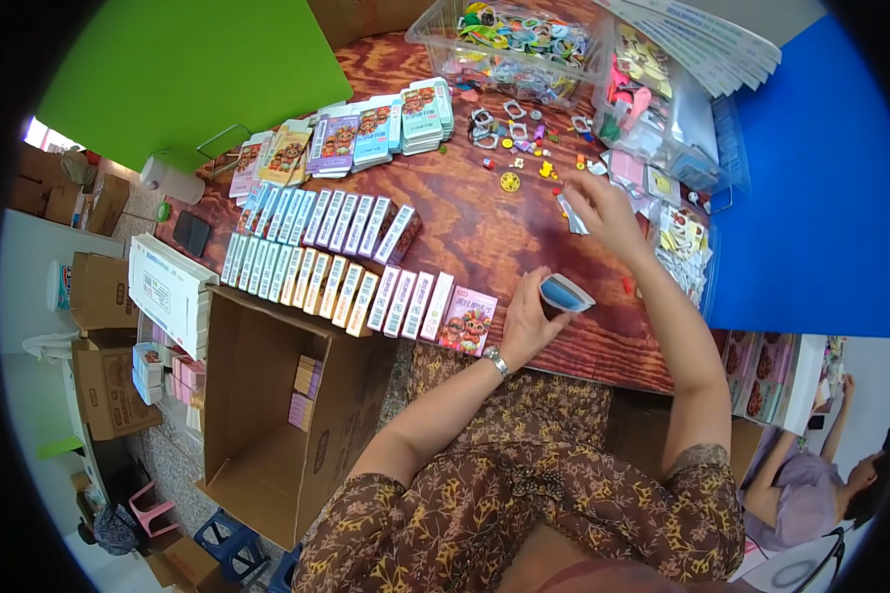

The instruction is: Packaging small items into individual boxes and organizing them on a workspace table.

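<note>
left hand [529, 321] is wrapped round a small open box [567, 294], pale blue inside, held above the near edge of the red wood-grain table [465, 222]. right hand [608, 212] is farther out and to the right, fingers bent down at a small silvery packet [572, 215]. honestly can't tell if that's pinched or just touched.

table's pretty packed. just left of the left hand there's a pink box [468, 321], then a near row of boxes [311, 284] running off left, with a far row of boxes [341, 225] behind it. past those sit some fanned stacks of flat cartons [356, 135], plus a black phone [192, 233] way over left. tiny loose toys [534, 148] are strewn between the right hand and the far side, so that patch is kinda cluttered.

containers: clear plastic bin [433, 38] at the far edge, heaped with colourful ring-shaped bits [524, 35]. clear tray [730, 158] on the right is loaded with little packets and cards. open cardboard carton [252, 425] sits below the table on the near left, some small purple and yellow boxes [305, 392] inside.
</note>
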Action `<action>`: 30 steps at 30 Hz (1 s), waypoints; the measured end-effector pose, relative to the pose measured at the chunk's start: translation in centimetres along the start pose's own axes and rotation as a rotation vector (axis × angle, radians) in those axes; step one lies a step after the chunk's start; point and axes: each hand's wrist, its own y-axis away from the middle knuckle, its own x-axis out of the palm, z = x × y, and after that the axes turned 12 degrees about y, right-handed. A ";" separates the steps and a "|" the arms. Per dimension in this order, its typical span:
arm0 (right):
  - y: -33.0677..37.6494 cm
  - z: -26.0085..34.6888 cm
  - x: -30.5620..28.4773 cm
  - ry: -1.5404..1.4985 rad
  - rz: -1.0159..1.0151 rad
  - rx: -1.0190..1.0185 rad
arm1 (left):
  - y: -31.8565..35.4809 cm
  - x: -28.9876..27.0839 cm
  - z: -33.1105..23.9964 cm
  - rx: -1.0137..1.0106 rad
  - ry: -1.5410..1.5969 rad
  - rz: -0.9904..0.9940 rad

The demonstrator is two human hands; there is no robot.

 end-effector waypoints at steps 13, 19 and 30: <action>-14.7 -7.5 9.9 0.593 0.146 0.215 | 0.2 -0.1 0.4 -0.105 0.079 0.116; -18.1 -6.0 11.0 0.358 -0.086 -0.067 | -0.2 0.0 0.1 -0.054 0.037 0.134; -21.0 -0.8 13.5 0.977 0.281 -0.402 | -0.4 -0.4 -0.1 -0.040 0.025 0.148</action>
